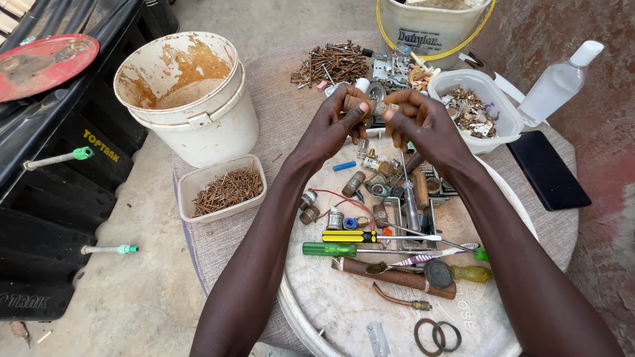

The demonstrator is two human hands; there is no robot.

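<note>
Upper centre of frame: left hand [338,125] and right hand [417,122] both pinch a small rusty brown cylindrical metal fitting [368,106], above scattered screwdrivers [357,250].

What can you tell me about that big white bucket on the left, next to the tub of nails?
The white bucket looks like plastic and stands upright and open, with no lid. Its inside wall is streaked with orange-brown stains, and it appears to be nested in a second white bucket, whose rim shows just below. It stands at the left edge of the cloth-covered table, just behind the small tub of rusty nails. Neither hand touches it.
</note>
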